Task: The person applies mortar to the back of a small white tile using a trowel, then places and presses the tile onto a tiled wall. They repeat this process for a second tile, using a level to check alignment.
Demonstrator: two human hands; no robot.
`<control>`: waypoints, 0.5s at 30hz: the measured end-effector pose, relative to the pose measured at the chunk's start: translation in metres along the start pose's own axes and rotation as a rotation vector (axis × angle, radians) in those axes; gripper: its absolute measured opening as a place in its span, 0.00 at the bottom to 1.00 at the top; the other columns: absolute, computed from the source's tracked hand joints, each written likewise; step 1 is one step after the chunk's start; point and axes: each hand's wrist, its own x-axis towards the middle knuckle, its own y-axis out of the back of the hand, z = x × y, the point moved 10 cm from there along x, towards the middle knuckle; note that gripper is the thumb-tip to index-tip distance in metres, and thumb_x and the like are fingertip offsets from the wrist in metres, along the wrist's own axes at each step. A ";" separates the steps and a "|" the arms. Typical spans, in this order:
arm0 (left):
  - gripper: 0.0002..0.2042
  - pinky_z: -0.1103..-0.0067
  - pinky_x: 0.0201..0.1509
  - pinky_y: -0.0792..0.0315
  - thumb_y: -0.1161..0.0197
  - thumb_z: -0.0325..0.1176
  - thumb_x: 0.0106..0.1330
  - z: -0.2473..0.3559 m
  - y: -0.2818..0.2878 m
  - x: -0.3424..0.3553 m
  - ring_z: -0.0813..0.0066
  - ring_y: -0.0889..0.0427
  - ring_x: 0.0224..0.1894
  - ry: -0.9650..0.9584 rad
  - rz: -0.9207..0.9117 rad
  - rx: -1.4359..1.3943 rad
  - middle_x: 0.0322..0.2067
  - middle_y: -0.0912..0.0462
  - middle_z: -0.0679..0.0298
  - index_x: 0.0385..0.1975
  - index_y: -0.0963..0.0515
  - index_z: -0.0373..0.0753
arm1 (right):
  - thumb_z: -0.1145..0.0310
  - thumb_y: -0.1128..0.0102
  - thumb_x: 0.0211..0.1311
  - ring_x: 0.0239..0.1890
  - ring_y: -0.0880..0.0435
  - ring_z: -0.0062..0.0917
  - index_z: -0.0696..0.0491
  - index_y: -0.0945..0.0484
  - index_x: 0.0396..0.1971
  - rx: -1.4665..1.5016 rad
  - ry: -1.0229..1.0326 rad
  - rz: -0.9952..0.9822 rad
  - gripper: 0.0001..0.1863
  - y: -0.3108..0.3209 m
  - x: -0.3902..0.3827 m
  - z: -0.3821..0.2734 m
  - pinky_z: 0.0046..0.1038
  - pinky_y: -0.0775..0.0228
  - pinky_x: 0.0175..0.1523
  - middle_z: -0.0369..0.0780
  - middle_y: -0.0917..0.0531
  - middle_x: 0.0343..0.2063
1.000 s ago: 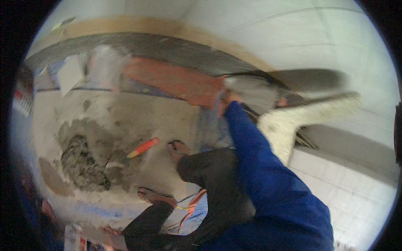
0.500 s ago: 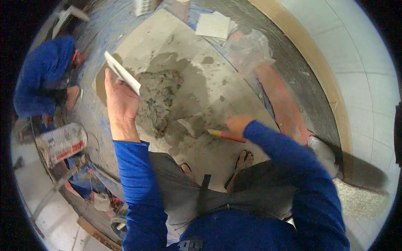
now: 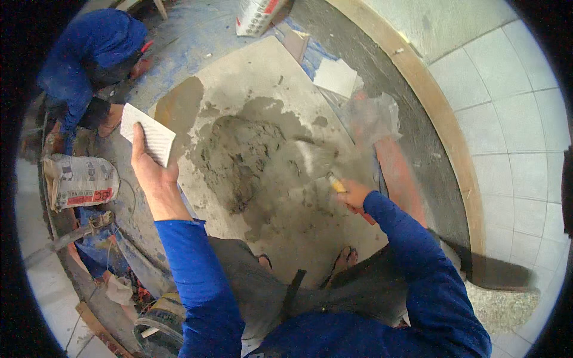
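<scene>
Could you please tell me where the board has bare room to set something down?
The pale board looks mostly bare at its far end, between the mortar mound and white sack. The middle is crowded by that mound and the trowel in the right hand.

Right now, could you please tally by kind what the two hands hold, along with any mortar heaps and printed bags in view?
Tile, in the left hand: 1
Trowel, blurred, in the right hand: 1
Mortar heap: 1
Printed bags: 2
Total: 5
</scene>
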 end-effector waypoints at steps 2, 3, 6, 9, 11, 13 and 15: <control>0.15 0.68 0.57 0.20 0.38 0.36 0.74 0.005 0.003 -0.002 0.66 0.13 0.51 -0.001 0.039 -0.010 0.50 0.13 0.64 0.55 0.20 0.36 | 0.63 0.37 0.60 0.19 0.19 0.30 0.57 0.23 0.41 -0.055 0.006 0.012 0.15 0.006 0.040 -0.022 0.35 0.27 0.23 0.43 0.20 0.22; 0.15 0.68 0.57 0.20 0.38 0.36 0.74 0.007 0.010 -0.004 0.66 0.13 0.51 -0.012 0.091 -0.018 0.49 0.13 0.63 0.55 0.20 0.36 | 0.66 0.38 0.60 0.17 0.21 0.28 0.57 0.25 0.41 -0.114 -0.097 0.031 0.13 0.008 0.061 -0.022 0.34 0.29 0.21 0.41 0.23 0.18; 0.15 0.68 0.56 0.20 0.38 0.37 0.75 0.013 0.018 -0.010 0.67 0.13 0.51 -0.038 0.111 -0.048 0.49 0.12 0.62 0.55 0.20 0.36 | 0.64 0.39 0.58 0.17 0.18 0.31 0.60 0.20 0.32 -0.043 0.092 0.095 0.12 -0.028 0.134 -0.088 0.35 0.26 0.22 0.45 0.18 0.19; 0.16 0.68 0.56 0.20 0.39 0.38 0.75 0.008 0.018 -0.012 0.66 0.13 0.51 -0.015 0.086 -0.069 0.50 0.13 0.61 0.55 0.21 0.36 | 0.68 0.40 0.59 0.14 0.21 0.31 0.57 0.23 0.25 0.350 0.154 -0.035 0.08 -0.074 0.158 -0.122 0.36 0.28 0.20 0.42 0.20 0.17; 0.13 0.65 0.51 0.19 0.39 0.40 0.74 0.000 0.012 -0.010 0.66 0.13 0.47 0.043 0.041 -0.069 0.47 0.12 0.64 0.50 0.18 0.40 | 0.67 0.38 0.61 0.15 0.23 0.26 0.55 0.28 0.24 0.460 0.197 -0.231 0.11 -0.113 0.135 -0.136 0.33 0.30 0.20 0.38 0.23 0.17; 0.13 0.65 0.51 0.20 0.39 0.40 0.74 -0.006 0.009 -0.007 0.66 0.13 0.47 0.087 0.032 -0.199 0.46 0.12 0.65 0.51 0.19 0.41 | 0.68 0.38 0.64 0.14 0.25 0.23 0.54 0.28 0.27 0.679 0.072 -0.308 0.10 -0.132 0.098 -0.133 0.31 0.30 0.19 0.36 0.24 0.18; 0.13 0.66 0.51 0.21 0.39 0.40 0.74 -0.006 0.015 -0.005 0.66 0.13 0.47 0.090 0.064 -0.231 0.46 0.12 0.65 0.51 0.19 0.42 | 0.67 0.39 0.64 0.13 0.26 0.25 0.54 0.28 0.29 0.686 0.207 -0.217 0.09 -0.115 0.055 -0.149 0.32 0.31 0.18 0.38 0.23 0.19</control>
